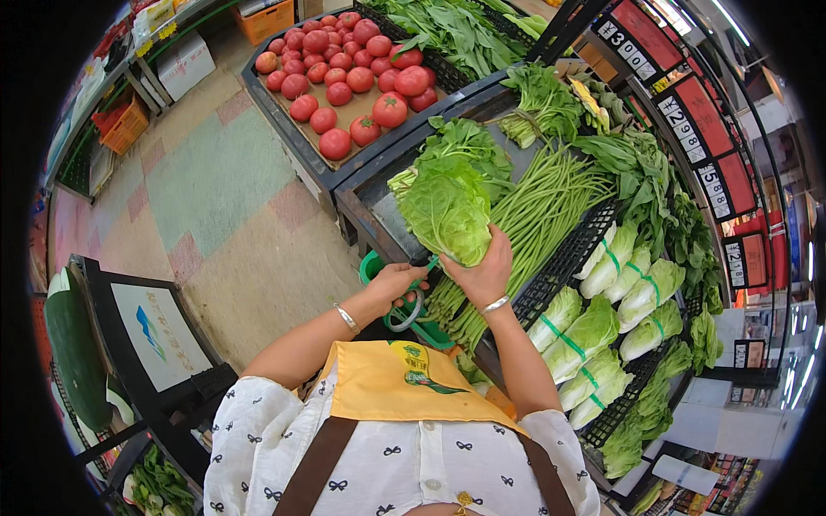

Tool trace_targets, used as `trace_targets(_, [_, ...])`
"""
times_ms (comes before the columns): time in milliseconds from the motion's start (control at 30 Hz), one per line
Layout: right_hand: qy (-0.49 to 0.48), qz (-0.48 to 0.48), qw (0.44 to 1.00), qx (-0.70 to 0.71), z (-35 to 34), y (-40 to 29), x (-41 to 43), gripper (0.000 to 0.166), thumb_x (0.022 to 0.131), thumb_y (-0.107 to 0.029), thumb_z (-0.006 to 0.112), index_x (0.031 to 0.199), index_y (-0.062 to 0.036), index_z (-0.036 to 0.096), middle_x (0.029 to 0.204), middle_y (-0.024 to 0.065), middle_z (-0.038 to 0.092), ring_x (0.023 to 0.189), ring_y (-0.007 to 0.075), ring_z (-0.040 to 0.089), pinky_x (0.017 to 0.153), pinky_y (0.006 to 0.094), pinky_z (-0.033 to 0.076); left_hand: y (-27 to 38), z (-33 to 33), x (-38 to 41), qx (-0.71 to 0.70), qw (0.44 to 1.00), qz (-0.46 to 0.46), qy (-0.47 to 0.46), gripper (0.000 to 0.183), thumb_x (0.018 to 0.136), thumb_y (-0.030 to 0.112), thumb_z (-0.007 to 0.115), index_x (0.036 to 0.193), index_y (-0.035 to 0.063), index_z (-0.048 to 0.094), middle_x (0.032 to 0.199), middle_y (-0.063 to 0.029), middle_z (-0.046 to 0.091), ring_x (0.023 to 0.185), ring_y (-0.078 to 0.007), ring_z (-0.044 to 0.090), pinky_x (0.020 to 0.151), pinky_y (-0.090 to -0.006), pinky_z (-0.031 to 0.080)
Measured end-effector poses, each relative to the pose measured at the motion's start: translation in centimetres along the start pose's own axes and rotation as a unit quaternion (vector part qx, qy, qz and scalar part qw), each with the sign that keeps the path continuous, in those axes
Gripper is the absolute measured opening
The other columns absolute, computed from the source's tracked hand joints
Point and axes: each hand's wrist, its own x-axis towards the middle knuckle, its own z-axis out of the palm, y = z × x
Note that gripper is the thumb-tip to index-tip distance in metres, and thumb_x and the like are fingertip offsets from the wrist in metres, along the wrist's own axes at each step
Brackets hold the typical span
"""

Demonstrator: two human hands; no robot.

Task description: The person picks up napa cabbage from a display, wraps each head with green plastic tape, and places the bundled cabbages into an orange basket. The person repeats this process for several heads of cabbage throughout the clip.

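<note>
A head of green leafy lettuce (445,213) is held up in my right hand (483,267), its leafy end pointing away from me. My left hand (397,287) is closed around a thin tool with a green part near its tip and a grey loop (405,309) hanging below; its exact kind is unclear. The green tip touches or nearly touches the lettuce's base. Behind the lettuce lies a bunch of leafy greens (474,145), partly covered. Long green beans (548,200) spread beside my right hand. Below my left hand is a green plastic container (371,264).
A bin of tomatoes (339,93) stands ahead. Napa cabbages with green bands (584,338) lie right, behind a black plastic crate wall (568,261). Price signs (694,122) hang at the far right. A winter melon (74,355) and a black-framed sign (158,335) are left.
</note>
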Motion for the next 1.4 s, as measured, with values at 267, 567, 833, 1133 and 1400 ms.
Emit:
trace_targets(267, [0.001, -0.006, 1.0, -0.024, 0.0, -0.5, -0.1, 0.082, 0.051, -0.03, 0.086, 0.115, -0.0001, 0.044, 0.103, 0.018, 0.053, 0.096, 0.0359, 0.052, 0.083, 0.0436, 0.041, -1.2, -0.1, 1.1, 0.006, 0.999, 0.04, 0.007, 0.03, 0.091, 0.034, 0.059, 0.09, 0.0041, 0.058, 0.082, -0.0031, 0.064, 0.042, -0.0056, 0.033, 0.037, -0.0231, 0.025])
trace_targets(567, [-0.031, 0.026, 0.996, -0.082, 0.9, -1.7, 0.2, 0.087, 0.051, -0.028, 0.086, 0.121, -0.0005, 0.042, 0.113, 0.0173, 0.051, 0.104, 0.0348, 0.049, 0.088, 0.0438, 0.039, -0.4, -0.5, 1.9, -0.003, 1.0, 0.007, 0.018, 0.026, 0.09, 0.03, 0.061, 0.09, 0.0043, 0.061, 0.078, -0.0025, 0.064, 0.039, -0.0058, 0.027, 0.036, -0.0236, 0.021])
trace_targets(833, [-0.016, 0.051, 0.992, -0.113, 1.6, -2.6, -0.2, 0.088, 0.052, -0.028, 0.086, 0.123, -0.0015, 0.041, 0.115, 0.0168, 0.05, 0.106, 0.0346, 0.048, 0.089, 0.0444, 0.037, 0.2, -1.0, 2.8, -0.031, 0.997, -0.067, -0.03, 0.021, 0.09, 0.024, 0.06, 0.094, 0.0036, 0.061, 0.084, -0.0023, 0.063, 0.04, -0.006, 0.028, 0.036, -0.0232, 0.02])
trace_targets(1133, [-0.01, 0.048, 0.991, -0.122, 1.8, -2.9, -0.3, 0.088, 0.052, -0.028, 0.086, 0.123, -0.0019, 0.041, 0.116, 0.0172, 0.05, 0.106, 0.0347, 0.048, 0.09, 0.0447, 0.035, 0.7, -1.4, 3.9, -0.045, 0.982, -0.157, -0.098, 0.018, 0.092, 0.024, 0.057, 0.098, 0.0072, 0.06, 0.089, 0.0004, 0.061, 0.042, -0.0053, 0.031, 0.034, -0.0194, 0.022])
trace_targets(1400, [-0.025, 0.062, 0.988, -0.137, 1.9, -3.2, -0.2, 0.089, 0.052, -0.026, 0.086, 0.124, -0.0019, 0.04, 0.116, 0.0169, 0.048, 0.107, 0.0349, 0.046, 0.09, 0.0449, 0.035, 0.4, -2.6, 4.1, -0.086, 0.978, -0.168, -0.083, 0.019, 0.09, 0.024, 0.059, 0.094, 0.0057, 0.061, 0.085, 0.0013, 0.062, 0.041, -0.0059, 0.03, 0.034, -0.0202, 0.024])
